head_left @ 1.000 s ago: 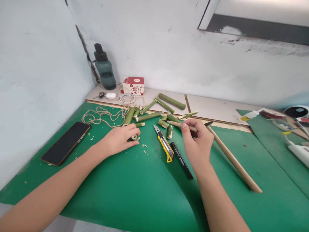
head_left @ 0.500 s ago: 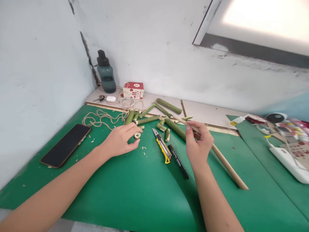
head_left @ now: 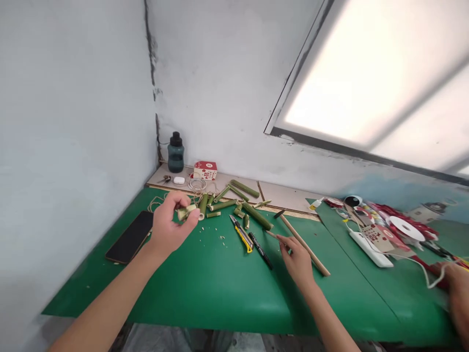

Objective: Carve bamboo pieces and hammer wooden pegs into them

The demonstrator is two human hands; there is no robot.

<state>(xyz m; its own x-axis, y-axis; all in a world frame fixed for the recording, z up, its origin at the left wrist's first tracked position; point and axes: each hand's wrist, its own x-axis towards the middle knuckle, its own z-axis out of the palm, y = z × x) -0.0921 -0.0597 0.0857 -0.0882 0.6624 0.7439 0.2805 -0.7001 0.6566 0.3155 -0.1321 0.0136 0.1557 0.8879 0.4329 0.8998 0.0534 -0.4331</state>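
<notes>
My left hand (head_left: 174, 222) is raised over the table, its thumb and fingers closed on a short cut bamboo piece (head_left: 186, 211). Between the fingers of my right hand (head_left: 295, 254) is a thin pale stick (head_left: 271, 234), pointing up and left. Just beyond that hand lies a hammer (head_left: 306, 247) with a wooden handle. Several green bamboo tubes (head_left: 256, 215) are grouped toward the back. In front of them rest a yellow utility knife (head_left: 242, 234) and a black marker (head_left: 261, 251).
A phone (head_left: 130, 238) lies at left, near tangled twine (head_left: 156, 201). Behind stand a water bottle (head_left: 176, 155) and a red-white box (head_left: 205, 170). A white power strip (head_left: 370, 249), a ribbon spool (head_left: 406, 228) and another person's hand (head_left: 458, 283) are at right.
My left hand has lifted off the table with the bamboo piece. The right hand with the stick now sits lower, left of the hammer handle. Another person's hand has come into view.
</notes>
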